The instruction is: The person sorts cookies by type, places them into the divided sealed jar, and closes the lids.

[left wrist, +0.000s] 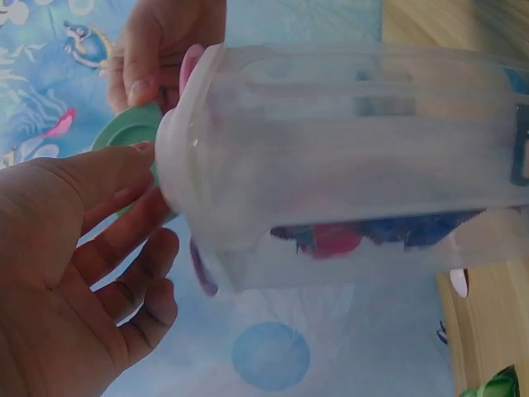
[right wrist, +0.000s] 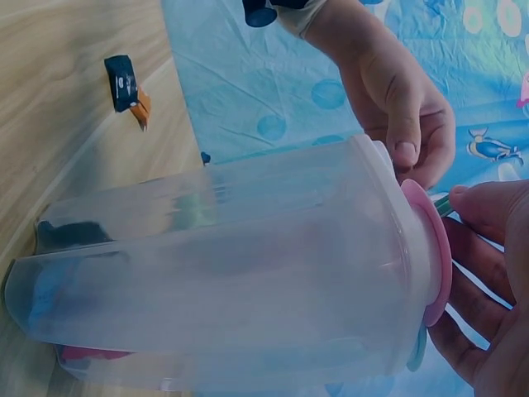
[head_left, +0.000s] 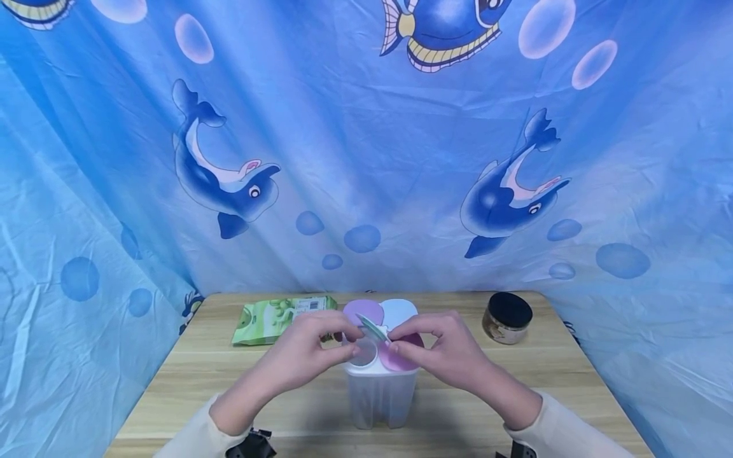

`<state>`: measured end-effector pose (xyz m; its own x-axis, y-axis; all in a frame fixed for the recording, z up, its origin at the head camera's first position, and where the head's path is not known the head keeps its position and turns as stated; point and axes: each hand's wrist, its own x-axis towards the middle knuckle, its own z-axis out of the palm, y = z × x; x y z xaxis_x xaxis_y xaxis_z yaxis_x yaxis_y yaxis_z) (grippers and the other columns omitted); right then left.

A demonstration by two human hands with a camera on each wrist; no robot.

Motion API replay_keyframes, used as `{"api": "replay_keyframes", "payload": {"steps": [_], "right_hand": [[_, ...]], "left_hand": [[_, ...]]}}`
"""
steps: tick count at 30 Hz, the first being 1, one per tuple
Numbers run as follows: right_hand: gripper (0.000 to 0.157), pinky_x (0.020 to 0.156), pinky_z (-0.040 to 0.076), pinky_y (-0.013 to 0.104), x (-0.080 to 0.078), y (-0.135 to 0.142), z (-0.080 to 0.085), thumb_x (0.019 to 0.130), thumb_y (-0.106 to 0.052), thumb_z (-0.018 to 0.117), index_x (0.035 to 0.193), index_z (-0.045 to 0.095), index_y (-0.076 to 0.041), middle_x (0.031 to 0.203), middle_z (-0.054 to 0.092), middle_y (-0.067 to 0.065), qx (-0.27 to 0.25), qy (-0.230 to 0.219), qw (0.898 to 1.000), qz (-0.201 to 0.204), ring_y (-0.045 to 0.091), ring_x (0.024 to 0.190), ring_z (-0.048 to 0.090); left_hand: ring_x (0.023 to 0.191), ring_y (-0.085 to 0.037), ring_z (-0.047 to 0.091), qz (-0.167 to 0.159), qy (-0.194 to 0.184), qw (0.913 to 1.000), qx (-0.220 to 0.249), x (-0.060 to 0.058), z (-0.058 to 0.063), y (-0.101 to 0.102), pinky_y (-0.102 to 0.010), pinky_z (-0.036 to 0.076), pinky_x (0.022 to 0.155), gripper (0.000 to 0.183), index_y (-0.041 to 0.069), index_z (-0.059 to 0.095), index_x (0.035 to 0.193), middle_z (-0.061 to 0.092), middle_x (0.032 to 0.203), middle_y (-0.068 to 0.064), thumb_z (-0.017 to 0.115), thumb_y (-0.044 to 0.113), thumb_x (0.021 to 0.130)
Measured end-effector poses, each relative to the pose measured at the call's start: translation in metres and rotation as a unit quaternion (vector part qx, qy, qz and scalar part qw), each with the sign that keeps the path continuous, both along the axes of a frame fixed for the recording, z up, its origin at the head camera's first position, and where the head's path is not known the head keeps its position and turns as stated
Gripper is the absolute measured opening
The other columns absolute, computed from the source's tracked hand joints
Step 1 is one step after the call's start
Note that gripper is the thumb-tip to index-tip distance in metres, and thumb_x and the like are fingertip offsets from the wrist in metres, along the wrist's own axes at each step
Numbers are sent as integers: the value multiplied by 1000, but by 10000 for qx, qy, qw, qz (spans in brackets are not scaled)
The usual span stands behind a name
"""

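Observation:
A round green lid (head_left: 373, 328) is tilted above the front-left opening of a tall translucent storage container (head_left: 380, 394). My right hand (head_left: 438, 346) pinches the lid's right edge between thumb and fingers. From the other side, my left hand (head_left: 312, 346) holds the lid with thumb and forefinger; its other fingers are loosely bent in the left wrist view. The container's other openings have a purple lid (head_left: 364, 312), a light blue lid (head_left: 399, 310) and a pink lid (head_left: 401, 354). Through the cloudy wall, dark and red packets (left wrist: 331, 238) show inside.
A green snack bag (head_left: 269, 321) lies at the back left of the wooden table (head_left: 229, 381). At the back right stands a jar with a black lid (head_left: 508, 315). A small dark packet (right wrist: 121, 83) shows in the right wrist view. Behind hangs a blue dolphin curtain (head_left: 366, 159).

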<state>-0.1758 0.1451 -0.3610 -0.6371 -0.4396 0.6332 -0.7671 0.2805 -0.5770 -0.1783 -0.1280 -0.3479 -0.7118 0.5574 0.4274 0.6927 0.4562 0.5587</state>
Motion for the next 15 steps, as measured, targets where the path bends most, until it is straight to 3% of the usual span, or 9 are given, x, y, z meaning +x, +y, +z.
{"api": "replay_keyframes", "payload": {"steps": [9, 15], "right_hand": [[16, 66, 58, 28, 2, 0, 0, 86, -6, 81, 99, 82, -16, 88, 78, -8, -36, -61, 10000, -45, 3, 75, 69], [15, 65, 58, 29, 2, -1, 0, 86, -6, 81, 98, 82, -15, 86, 77, -9, -71, -2, 10000, -22, 3, 73, 67]], "left_hand": [[90, -7, 65, 482, -633, 9968, 20, 4, -9, -33, -27, 56, 71, 19, 31, 76, 111, 72, 102, 15, 78, 31, 92], [88, -4, 64, 964, -843, 9917, -78, 6, -24, -61, -26, 54, 69, 15, 32, 75, 109, 72, 99, 16, 76, 33, 94]]}}
